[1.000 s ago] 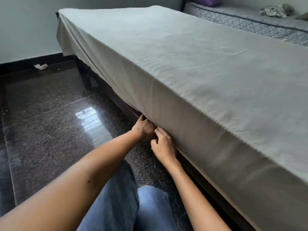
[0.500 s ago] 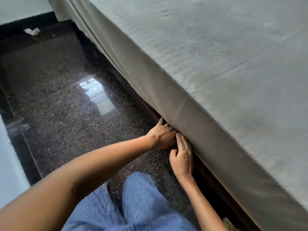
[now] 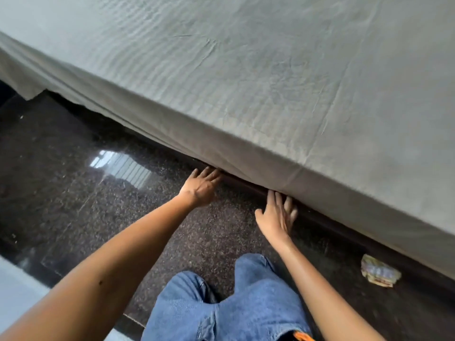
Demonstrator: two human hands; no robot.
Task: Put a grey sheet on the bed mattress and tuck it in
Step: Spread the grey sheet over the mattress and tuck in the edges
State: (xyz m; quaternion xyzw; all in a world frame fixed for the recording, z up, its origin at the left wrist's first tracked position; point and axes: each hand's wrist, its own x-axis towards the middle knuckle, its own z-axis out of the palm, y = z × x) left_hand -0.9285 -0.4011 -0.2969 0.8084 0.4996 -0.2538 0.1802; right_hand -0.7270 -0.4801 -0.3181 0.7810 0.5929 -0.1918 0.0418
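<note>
- left hand (image 3: 200,187) and right hand (image 3: 277,217): flat, fingers spread, gripping nothing, tips at mattress underside
- grey sheet (image 3: 246,77) covers bed top, side tucked here
- far-left stretch (image 3: 29,80) hangs loose, untucked

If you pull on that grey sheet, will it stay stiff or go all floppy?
Probably floppy: the grey sheet shows wrinkles and hangs limp at its loose corner. It likely feels light, draping over the mattress edge near the left hand. It might slide back out easily.
</note>
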